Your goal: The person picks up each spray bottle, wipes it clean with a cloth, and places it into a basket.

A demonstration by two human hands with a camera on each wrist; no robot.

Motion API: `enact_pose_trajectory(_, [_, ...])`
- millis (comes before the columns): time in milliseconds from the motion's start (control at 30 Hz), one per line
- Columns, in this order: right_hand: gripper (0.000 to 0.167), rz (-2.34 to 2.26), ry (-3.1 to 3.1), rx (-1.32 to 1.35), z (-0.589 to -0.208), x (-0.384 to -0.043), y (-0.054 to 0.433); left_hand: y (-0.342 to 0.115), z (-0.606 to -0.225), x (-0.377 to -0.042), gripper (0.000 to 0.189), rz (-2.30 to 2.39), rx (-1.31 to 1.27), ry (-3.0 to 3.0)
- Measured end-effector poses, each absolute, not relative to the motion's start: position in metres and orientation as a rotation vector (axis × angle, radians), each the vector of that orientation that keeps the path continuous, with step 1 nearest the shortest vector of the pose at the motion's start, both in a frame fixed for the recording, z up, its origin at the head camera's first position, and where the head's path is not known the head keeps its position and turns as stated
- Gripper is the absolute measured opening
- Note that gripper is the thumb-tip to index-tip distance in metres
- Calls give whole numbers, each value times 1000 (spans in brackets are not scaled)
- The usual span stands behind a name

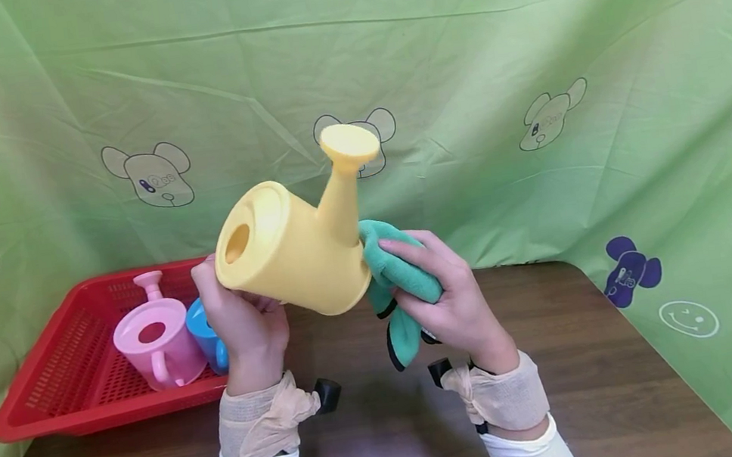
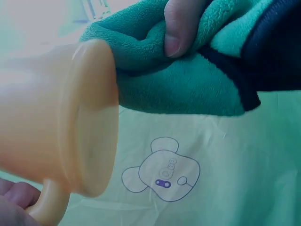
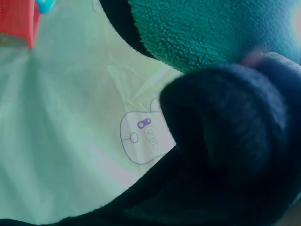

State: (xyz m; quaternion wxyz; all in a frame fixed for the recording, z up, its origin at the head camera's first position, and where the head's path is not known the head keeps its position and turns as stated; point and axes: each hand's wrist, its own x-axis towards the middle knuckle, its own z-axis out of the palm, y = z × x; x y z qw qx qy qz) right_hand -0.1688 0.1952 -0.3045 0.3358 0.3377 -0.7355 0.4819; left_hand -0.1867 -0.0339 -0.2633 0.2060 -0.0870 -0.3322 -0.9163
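Note:
A yellow toy watering can (image 1: pixel 314 254) is held up above the table, tilted with its top hole toward the left and its spout pointing up. My left hand (image 1: pixel 243 323) grips it by the handle (image 2: pixel 54 202), seen in the left wrist view. In my right hand (image 1: pixel 449 291) is a bunched green cloth (image 1: pixel 398 263) with dark edging, a loose corner hanging down. The cloth (image 2: pixel 155 89) meets the can's base edge in the left wrist view. Cloth (image 3: pixel 202 33) fills much of the right wrist view, hiding most of the right fingers.
A red plastic basket (image 1: pixel 46 359) stands on the left of the brown wooden table (image 1: pixel 376 425). Inside it are a pink watering can (image 1: pixel 160 337) and a blue one (image 1: pixel 203 328), partly behind my left hand. A green printed sheet (image 1: pixel 455 57) hangs behind and around the table.

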Motion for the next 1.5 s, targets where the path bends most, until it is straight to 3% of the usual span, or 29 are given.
enact_pose_trajectory(367, [57,1259,-1880,903,-305,-167,187,-34,-265,-191,44,-2730,-162,-748])
enact_pose_trajectory(867, [57,1219,-1826,917,-303,-168,185,-25,-267,-190,56,-2795,-206,-628])
enact_pose_trajectory(1500, [59,1233,-1782,796,-305,-172,188,-21,-268,-185,57,-2996,-345,-613])
